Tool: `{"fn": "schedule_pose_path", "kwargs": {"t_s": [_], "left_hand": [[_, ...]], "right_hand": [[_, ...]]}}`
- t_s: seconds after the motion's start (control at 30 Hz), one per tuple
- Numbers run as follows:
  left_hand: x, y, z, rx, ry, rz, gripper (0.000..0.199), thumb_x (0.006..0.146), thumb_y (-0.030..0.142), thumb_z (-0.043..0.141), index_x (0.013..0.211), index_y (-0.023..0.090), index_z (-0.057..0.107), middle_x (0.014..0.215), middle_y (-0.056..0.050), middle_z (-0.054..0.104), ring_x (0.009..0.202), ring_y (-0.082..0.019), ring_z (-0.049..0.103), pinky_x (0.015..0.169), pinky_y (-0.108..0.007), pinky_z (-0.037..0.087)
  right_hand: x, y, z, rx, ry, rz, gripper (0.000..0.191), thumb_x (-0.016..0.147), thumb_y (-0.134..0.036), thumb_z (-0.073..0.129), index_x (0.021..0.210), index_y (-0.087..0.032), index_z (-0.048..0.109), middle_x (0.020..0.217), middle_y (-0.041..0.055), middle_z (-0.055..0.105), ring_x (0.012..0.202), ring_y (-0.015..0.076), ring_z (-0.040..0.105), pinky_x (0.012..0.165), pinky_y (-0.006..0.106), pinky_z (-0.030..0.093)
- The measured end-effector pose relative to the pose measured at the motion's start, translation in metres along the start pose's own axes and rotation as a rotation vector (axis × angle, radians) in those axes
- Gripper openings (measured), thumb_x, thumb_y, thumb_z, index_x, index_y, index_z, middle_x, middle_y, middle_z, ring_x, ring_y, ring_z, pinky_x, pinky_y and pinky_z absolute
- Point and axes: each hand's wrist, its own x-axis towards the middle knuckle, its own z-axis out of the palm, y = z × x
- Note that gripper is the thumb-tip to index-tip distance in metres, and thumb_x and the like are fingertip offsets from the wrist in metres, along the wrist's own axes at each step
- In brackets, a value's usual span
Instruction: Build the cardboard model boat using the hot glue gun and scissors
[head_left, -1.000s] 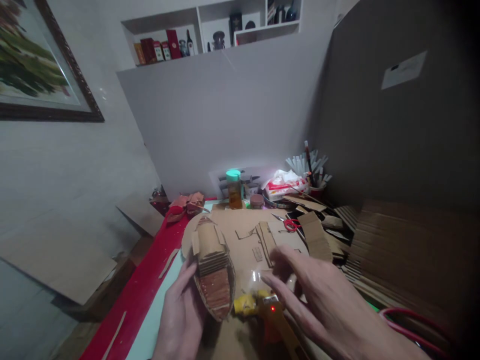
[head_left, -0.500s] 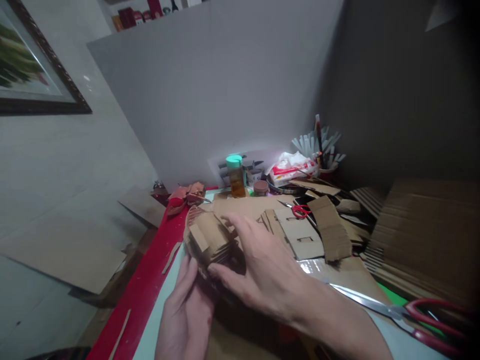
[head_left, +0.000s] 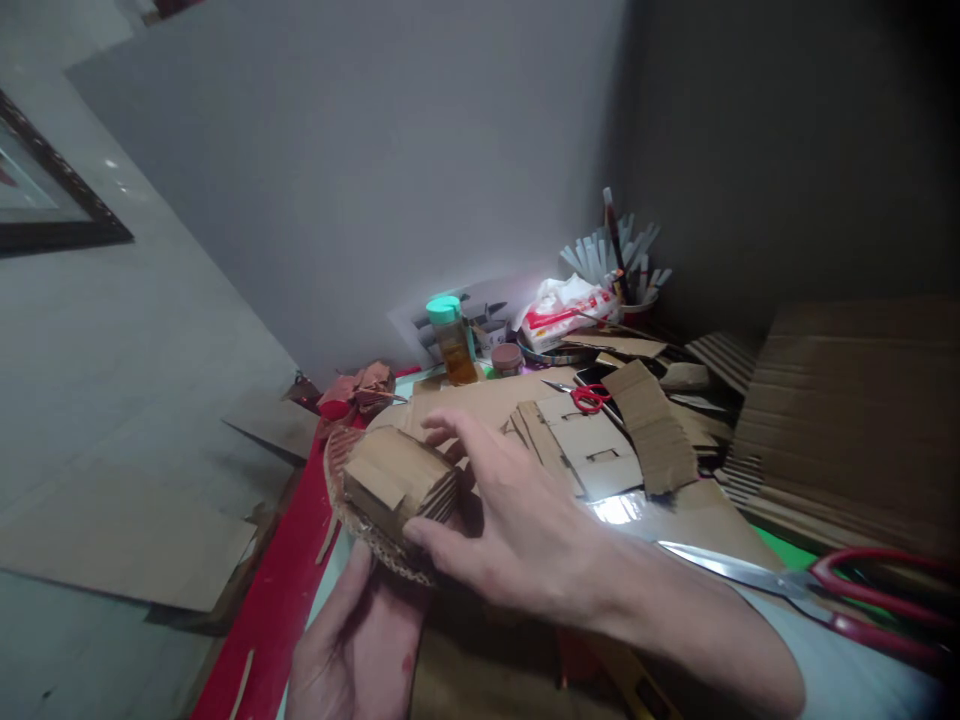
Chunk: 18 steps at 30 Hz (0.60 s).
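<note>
A layered cardboard block rests on a curved piece of corrugated cardboard with a rough edge, both tilted above the table. Under the curved piece, my left hand supports it from below, its thumb near the lower edge and the other fingers mostly hidden. My right hand is curled around the right side of the block, thumb against its lower front corner and fingers at its back edge.
Large red-handled scissors lie at the right. Small red scissors, flat cardboard pieces, a teal-lidded jar, a tissue pack and a cup of white sticks stand or lie farther back. Stacked cardboard fills the right side.
The block and curved piece have shifted left and tipped, showing more of the rough edge. Both hands remain on them, and the head view has turned slightly.
</note>
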Motion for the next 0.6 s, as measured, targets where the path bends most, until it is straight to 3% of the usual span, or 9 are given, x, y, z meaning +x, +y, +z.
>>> {"fn": "schedule_pose_path", "kwargs": {"t_s": [0.07,0.2,0.4,0.5,0.6], "left_hand": [[0.0,0.002,-0.004,-0.034,0.007,0.012,0.046,0.104,0.034,0.036,0.149,0.033,0.046,0.144,-0.005,0.062,0.14,-0.024,0.049,0.124,-0.046,0.024],[-0.003,0.004,-0.005,-0.08,-0.1,0.031,0.047,0.106,0.037,0.027,0.148,0.034,0.047,0.146,-0.005,0.06,0.138,-0.023,0.052,0.124,-0.044,0.022],[-0.007,0.009,-0.009,-0.091,-0.239,-0.002,0.055,0.106,0.041,0.012,0.149,0.035,0.045,0.15,-0.002,0.056,0.144,-0.022,0.043,0.126,-0.043,0.016],[-0.008,0.012,-0.013,-0.06,-0.227,0.005,0.052,0.106,0.041,0.016,0.147,0.036,0.048,0.147,-0.002,0.059,0.141,-0.022,0.048,0.125,-0.043,0.02],[-0.012,0.015,-0.017,-0.043,-0.134,-0.024,0.044,0.105,0.042,0.031,0.141,0.038,0.055,0.143,-0.001,0.063,0.138,-0.023,0.052,0.122,-0.042,0.031]], "right_hand": [[0.0,-0.002,-0.003,0.04,-0.018,0.013,0.056,0.086,-0.038,0.067,0.134,-0.02,0.046,0.127,0.0083,0.059,0.118,0.0265,0.055,0.1,0.046,0.047],[0.001,-0.004,-0.007,0.106,-0.025,0.028,0.055,0.085,-0.037,0.068,0.133,-0.023,0.046,0.131,0.0073,0.058,0.118,0.0258,0.056,0.101,0.046,0.046],[-0.001,-0.008,-0.011,0.123,-0.029,0.007,0.055,0.084,-0.039,0.068,0.132,-0.025,0.047,0.125,0.0052,0.06,0.112,0.0242,0.058,0.097,0.044,0.048],[-0.001,-0.012,-0.013,0.126,-0.03,-0.001,0.056,0.083,-0.035,0.069,0.132,-0.022,0.048,0.126,0.007,0.061,0.111,0.0237,0.058,0.1,0.042,0.047],[0.0,-0.016,-0.014,0.112,-0.044,-0.003,0.055,0.083,-0.034,0.069,0.132,-0.019,0.049,0.124,0.009,0.061,0.111,0.0244,0.059,0.099,0.042,0.048]]}}
